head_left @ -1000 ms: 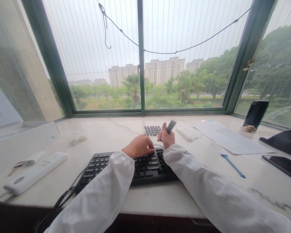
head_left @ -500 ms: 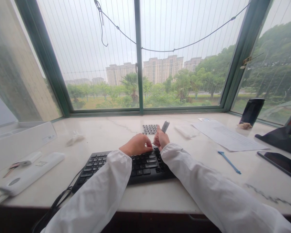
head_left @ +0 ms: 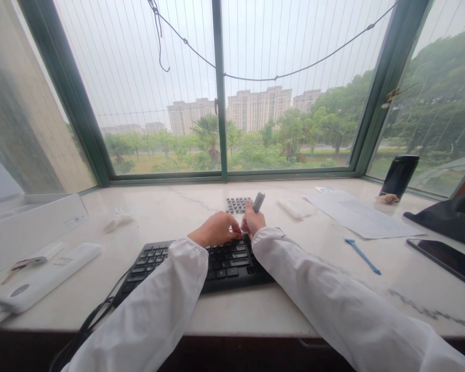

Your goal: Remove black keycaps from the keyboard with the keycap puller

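Note:
A black keyboard lies on the pale desktop, partly covered by my sleeves and hands. My right hand is wrapped round a grey-handled tool above the keyboard's far right part; the handle sticks up past the thumb and the working end is lost among the fingers. Close beside it, my left hand is closed in a pinch low over the keys. Its fingertips nearly touch the right hand, and what they hold is too small to name. Just behind the hands, loose dark keycaps lie in rows.
To the right are a blue stick-like tool, a printed sheet, a phone and a dark cylinder. On the left lie a white power strip or bank, keys and a white box. The keyboard's cable runs off the front edge.
The view has shifted slightly. My right hand and its grey-handled tool have tipped a little to the left. My left hand keeps its pinch over the keyboard.

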`<state>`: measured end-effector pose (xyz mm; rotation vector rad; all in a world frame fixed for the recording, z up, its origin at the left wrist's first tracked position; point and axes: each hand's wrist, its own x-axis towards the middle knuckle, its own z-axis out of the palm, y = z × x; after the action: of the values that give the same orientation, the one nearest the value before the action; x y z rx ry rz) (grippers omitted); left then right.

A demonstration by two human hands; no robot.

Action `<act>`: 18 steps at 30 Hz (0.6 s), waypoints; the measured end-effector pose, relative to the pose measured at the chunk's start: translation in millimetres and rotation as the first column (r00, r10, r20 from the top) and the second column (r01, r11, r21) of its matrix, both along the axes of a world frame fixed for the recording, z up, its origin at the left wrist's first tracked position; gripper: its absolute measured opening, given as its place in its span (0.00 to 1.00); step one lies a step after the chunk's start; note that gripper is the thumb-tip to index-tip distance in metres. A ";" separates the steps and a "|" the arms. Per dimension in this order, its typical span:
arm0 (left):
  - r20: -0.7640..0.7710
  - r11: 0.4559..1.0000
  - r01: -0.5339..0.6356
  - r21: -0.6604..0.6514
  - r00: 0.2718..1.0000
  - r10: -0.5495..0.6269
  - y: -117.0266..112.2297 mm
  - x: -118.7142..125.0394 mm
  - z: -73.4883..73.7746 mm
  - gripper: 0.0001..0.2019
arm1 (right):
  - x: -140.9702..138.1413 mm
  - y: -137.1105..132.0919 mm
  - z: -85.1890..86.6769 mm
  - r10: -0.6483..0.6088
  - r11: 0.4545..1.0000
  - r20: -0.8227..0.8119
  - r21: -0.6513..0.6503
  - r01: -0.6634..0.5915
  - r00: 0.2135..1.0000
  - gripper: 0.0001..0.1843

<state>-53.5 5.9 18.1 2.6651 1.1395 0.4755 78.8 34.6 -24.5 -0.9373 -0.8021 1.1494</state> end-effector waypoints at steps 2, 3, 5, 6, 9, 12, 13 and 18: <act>0.021 0.999 0.002 -0.037 1.000 -0.001 2.5 -2.1 -0.7 0.12 | -1.5 -1.3 2.7 0.003 0.998 -0.033 -0.061 -0.005 0.999 0.29; 0.032 0.998 0.010 -0.059 0.999 -0.008 3.9 -3.5 -1.0 0.13 | -2.2 -2.2 4.3 0.015 0.997 -0.051 -0.074 -0.019 0.999 0.29; 0.053 0.993 0.037 -0.111 0.998 -0.032 6.5 -6.7 -1.0 0.13 | -3.4 -4.0 7.5 0.049 0.995 -0.089 -0.086 -0.056 0.995 0.29; 0.061 0.990 0.048 -0.135 0.997 -0.040 7.5 -8.2 -0.8 0.14 | -3.8 -4.8 8.8 0.066 0.993 -0.109 -0.088 -0.076 0.992 0.29; 0.058 0.986 0.029 -0.167 0.998 -0.019 8.4 -11.6 0.8 0.14 | -4.4 -6.2 11.6 0.098 0.989 -0.161 -0.092 -0.113 0.982 0.28; 0.035 0.987 -0.020 -0.159 0.999 0.026 6.8 -12.6 2.9 0.16 | -4.9 -6.5 13.8 0.091 0.987 -0.181 -0.116 -0.113 0.979 0.27; 0.031 0.987 -0.027 -0.159 0.999 0.032 6.2 -12.5 3.5 0.16 | -5.2 -6.5 14.5 0.085 0.986 -0.180 -0.127 -0.108 0.980 0.26; 0.041 0.983 -0.046 -0.178 0.998 0.054 6.5 -11.3 3.7 0.17 | -8.6 -7.3 16.9 0.067 0.986 -0.131 -0.144 -0.085 0.989 0.25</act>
<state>-64.7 12.3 21.9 2.4673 1.1790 0.4194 70.2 27.3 -7.6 -0.9537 -0.6609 1.3366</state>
